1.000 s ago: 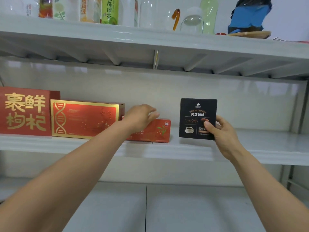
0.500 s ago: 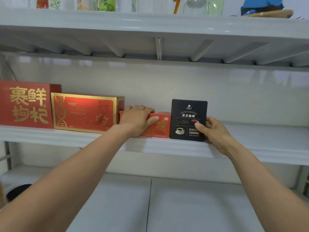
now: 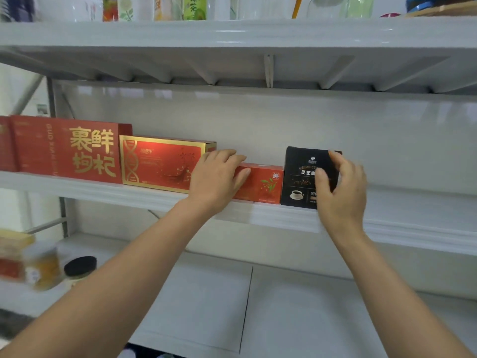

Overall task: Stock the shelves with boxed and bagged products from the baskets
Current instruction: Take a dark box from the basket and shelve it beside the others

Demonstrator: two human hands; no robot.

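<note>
A black coffee box [image 3: 299,177] stands upright on the white middle shelf [image 3: 413,223], right against a small red box [image 3: 263,184]. My right hand [image 3: 340,192] grips the black box, thumb on its front and fingers over its top right corner. My left hand [image 3: 219,177] holds the small red box by its left end, fingers over the top and thumb on the front. Left of it stand a red and gold box [image 3: 157,161] and a large red box with gold characters [image 3: 69,151].
The upper shelf [image 3: 232,34] carries bottles and glassware. On the lower shelf [image 3: 284,306] at the left stand blurred jars [image 3: 44,270] and a black-lidded jar [image 3: 80,267]. The middle shelf right of the black box is bare.
The black box went left and down onto the shelf, against the small red box. My right hand shifted up its right side. My left hand settled onto the red box. The camera turned left.
</note>
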